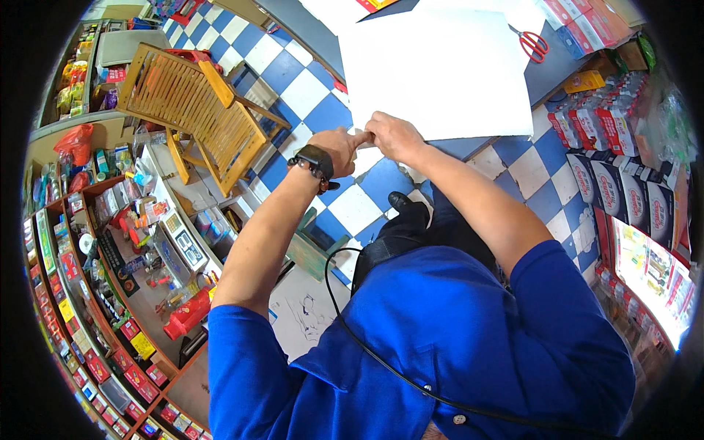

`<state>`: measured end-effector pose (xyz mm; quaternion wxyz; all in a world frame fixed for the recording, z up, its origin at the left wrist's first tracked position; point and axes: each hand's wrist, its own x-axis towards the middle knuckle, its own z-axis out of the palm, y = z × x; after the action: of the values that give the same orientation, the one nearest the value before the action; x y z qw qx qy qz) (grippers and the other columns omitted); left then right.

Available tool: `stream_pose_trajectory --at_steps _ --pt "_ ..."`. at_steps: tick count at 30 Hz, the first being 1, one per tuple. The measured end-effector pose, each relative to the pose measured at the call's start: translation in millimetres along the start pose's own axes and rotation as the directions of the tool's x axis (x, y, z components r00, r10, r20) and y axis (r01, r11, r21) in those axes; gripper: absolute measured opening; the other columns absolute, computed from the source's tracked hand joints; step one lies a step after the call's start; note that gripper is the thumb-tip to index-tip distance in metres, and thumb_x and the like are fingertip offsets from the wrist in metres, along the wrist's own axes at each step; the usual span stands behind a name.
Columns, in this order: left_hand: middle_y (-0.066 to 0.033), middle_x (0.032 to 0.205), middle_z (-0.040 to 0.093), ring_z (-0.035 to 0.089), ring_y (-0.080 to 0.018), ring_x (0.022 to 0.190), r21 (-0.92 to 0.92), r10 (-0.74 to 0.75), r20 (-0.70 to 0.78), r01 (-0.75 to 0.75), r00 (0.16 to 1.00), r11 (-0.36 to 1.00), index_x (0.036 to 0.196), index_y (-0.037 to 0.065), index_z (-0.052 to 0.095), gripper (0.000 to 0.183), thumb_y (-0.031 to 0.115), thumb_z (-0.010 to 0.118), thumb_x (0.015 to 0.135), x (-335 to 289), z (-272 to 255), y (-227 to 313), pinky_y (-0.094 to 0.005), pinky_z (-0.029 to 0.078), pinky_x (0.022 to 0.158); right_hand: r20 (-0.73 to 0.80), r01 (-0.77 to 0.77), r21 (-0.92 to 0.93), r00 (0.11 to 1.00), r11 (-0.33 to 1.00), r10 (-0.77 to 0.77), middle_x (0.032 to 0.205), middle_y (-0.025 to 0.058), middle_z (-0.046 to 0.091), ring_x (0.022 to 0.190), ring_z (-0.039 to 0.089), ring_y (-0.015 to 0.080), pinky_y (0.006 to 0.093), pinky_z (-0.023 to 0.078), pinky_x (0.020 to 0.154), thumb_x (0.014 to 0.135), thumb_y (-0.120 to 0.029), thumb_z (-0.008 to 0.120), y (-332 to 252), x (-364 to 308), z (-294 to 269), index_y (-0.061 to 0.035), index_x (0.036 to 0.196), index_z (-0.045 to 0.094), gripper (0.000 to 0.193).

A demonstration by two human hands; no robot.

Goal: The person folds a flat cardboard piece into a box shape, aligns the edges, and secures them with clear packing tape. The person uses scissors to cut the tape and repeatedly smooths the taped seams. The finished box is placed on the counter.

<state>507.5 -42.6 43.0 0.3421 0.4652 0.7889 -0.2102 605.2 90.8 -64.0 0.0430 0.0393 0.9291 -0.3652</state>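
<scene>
A large white sheet of paper (440, 70) lies on a dark grey table (546, 77) in front of me. My left hand (339, 149) and my right hand (392, 136) meet at the sheet's near left corner, fingers pinched on its edge. A black watch sits on my left wrist. Red-handled scissors (534, 44) rest on the table at the far right of the sheet.
A folding wooden chair (194, 103) stands to the left on the blue and white checkered floor (308, 92). Shelves of small goods (95, 242) run along the left. Packs of bottles and cartons (623, 169) are stacked on the right.
</scene>
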Motion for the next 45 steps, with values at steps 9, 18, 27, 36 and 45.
stream_pose_trajectory --at_steps 9,18,27,36,45 --pt "-0.0137 0.130 0.058 0.068 -0.0310 0.104 0.066 0.112 0.019 -0.113 0.993 0.991 0.150 0.032 0.047 0.065 0.011 0.062 0.090 13.1 -23.2 22.0 -0.0394 0.059 0.086 -0.119 -0.011 -0.055 0.993 0.998 0.005 0.124 0.0106 0.062 0.121 0.055 0.0293 0.0437 0.042 0.105 0.089 -0.009 0.058 57.2 -68.0 -62.2 -0.0085 0.115 0.068 0.028" --pt "-0.0090 0.145 0.055 0.066 -0.0293 0.115 0.098 0.262 0.025 -0.263 0.965 0.960 0.150 0.029 0.046 0.069 -0.002 0.057 0.090 27.0 -24.2 23.3 -0.0412 0.058 0.090 -0.196 0.111 -0.259 0.967 0.959 -0.165 0.126 0.0060 0.058 0.124 0.052 0.0255 0.0433 0.039 0.105 0.083 -0.016 0.075 75.3 -85.8 -71.3 -0.0109 0.112 0.067 0.030" --pt "-0.0079 0.152 0.047 0.068 -0.0294 0.110 0.245 0.233 -0.015 -0.222 0.972 0.944 0.150 0.021 0.044 0.066 0.002 0.061 0.090 24.7 -9.0 25.5 -0.0411 0.058 0.090 -0.205 0.189 -0.165 0.953 0.968 -0.221 0.119 0.0060 0.063 0.114 0.059 0.0257 0.0409 0.047 0.099 0.081 -0.014 0.078 85.1 -82.1 -67.1 -0.0091 0.098 0.066 0.021" --pt "-0.0076 0.152 0.045 0.068 -0.0306 0.110 0.107 0.174 0.097 -0.184 0.980 0.977 0.150 0.017 0.045 0.066 0.006 0.065 0.088 40.1 -27.5 43.8 -0.0409 0.059 0.091 -0.297 0.214 -0.198 0.917 0.956 -0.267 0.112 0.0081 0.064 0.109 0.061 0.0278 0.0425 0.049 0.092 0.085 -0.006 0.071 87.1 -81.0 -59.5 -0.0055 0.090 0.062 0.010" --pt "-0.0064 0.149 0.053 0.069 -0.0267 0.110 0.077 0.144 0.099 -0.152 0.985 0.985 0.154 0.021 0.042 0.075 0.001 0.062 0.084 40.1 -40.4 51.1 -0.0371 0.059 0.089 -0.093 -0.007 -0.166 0.996 0.986 -0.008 0.108 0.0084 0.061 0.107 0.060 0.0280 0.0403 0.051 0.092 0.090 -0.009 0.068 83.5 -62.2 -73.9 -0.0045 0.093 0.063 0.008"
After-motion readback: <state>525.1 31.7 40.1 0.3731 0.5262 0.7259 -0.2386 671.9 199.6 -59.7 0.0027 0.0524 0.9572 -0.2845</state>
